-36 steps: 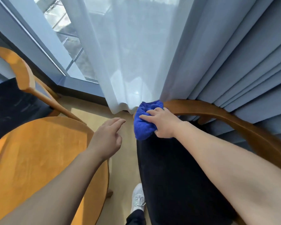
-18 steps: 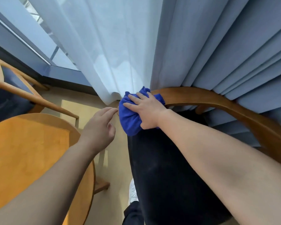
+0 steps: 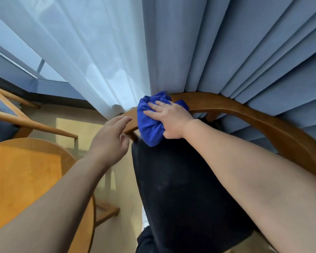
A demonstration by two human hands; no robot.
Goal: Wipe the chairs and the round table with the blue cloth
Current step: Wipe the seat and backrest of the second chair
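Note:
A bunched blue cloth (image 3: 150,125) lies over the curved wooden rail (image 3: 244,114) of the chair in front of me, above its black seat (image 3: 181,189). My right hand (image 3: 170,117) presses flat on the cloth and grips it. My left hand (image 3: 109,141) hovers just left of the rail's end with fingers apart and nothing in it. The round wooden table (image 3: 26,176) is at the lower left. A second wooden chair (image 3: 22,121) shows at the left edge, mostly out of frame.
Blue-grey curtains (image 3: 235,52) hang right behind the chair rail, with a sheer white curtain (image 3: 84,52) to their left. A window frame (image 3: 49,88) runs along the floor at the back left. My white shoe (image 3: 144,218) peeks out by the seat.
My right hand has slid the cloth along the rail toward the right, away from its left end. The view has tilted and shifted, and my left hand has stayed near the rail's end.

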